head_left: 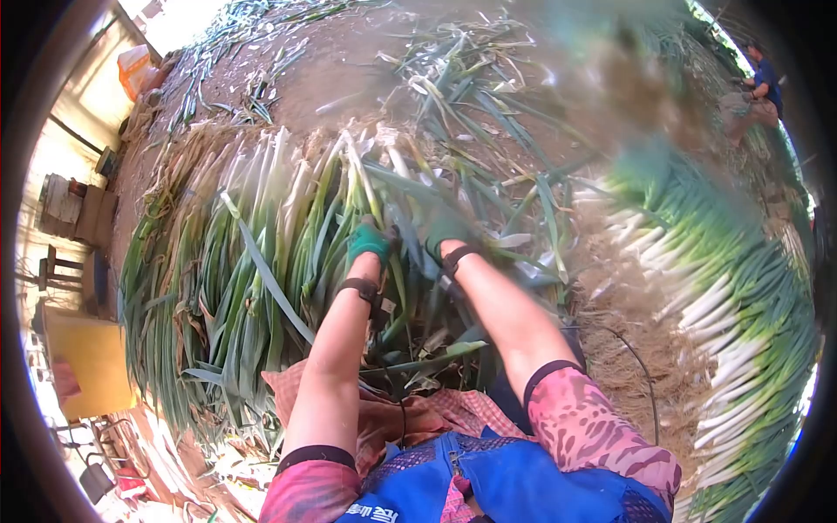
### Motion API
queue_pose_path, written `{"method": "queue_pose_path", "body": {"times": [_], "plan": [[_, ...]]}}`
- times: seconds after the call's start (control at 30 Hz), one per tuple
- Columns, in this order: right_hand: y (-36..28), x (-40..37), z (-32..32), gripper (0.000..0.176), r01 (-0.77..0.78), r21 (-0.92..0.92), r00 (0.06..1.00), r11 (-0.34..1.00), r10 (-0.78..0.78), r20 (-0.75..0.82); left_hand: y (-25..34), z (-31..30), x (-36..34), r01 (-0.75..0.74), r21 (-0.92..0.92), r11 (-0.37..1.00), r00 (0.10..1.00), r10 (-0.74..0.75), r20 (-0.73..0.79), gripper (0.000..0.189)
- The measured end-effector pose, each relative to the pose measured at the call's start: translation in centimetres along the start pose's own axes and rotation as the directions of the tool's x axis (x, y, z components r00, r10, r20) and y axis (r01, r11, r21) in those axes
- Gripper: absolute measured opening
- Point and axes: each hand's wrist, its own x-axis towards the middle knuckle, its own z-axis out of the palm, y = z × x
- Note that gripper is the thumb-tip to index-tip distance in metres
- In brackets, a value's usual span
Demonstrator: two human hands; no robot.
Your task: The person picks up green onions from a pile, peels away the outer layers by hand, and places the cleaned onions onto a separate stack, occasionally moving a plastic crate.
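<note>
My left hand [370, 241], in a green glove, is closed at the edge of a long row of green onions [288, 209]. A pale green onion stalk [360, 174] runs up from its fingers. Just to its right, my right hand [443, 234] is also gloved and smeared by motion, so its fingers do not show clearly. Loose green onion leaves [410, 183] lie around and under this hand. White roots and stems point away from me, and dark green leaves hang toward my lap.
Cleaned green onions with white stems [732, 349] lie in a long row at right. Stripped leaves [471, 78] litter the ground ahead. A yellow board [85, 362] and a small stool [63, 268] stand at left. Another person [764, 87] sits at far right.
</note>
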Motion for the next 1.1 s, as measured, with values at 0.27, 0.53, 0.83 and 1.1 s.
{"method": "queue_pose_path", "body": {"times": [0.27,0.53,0.83,1.1], "plan": [[2.0,-0.4,-1.4,0.025,0.446,-0.012,0.863,0.895,-0.427,0.271,1.7,1.4,-1.5,0.367,-0.738,0.566,0.884,0.035,0.466,0.061],[1.5,-4.9,-2.3,0.037,0.304,0.691,0.720,0.656,-0.633,0.284,0.5,-5.4,-4.9,0.309,-0.776,0.550,0.906,0.077,0.415,0.039],[0.5,-4.4,-24.2,0.022,0.362,0.632,0.851,0.685,-0.520,0.075,-2.5,-18.2,-4.6,-0.218,-0.830,0.514,0.961,-0.034,-0.274,0.035],[-3.3,-10.7,-26.5,0.027,0.657,0.340,0.751,0.673,-0.542,-0.376,12.3,-15.5,-12.2,0.093,-0.994,0.050,0.792,0.601,0.104,0.033]]}}
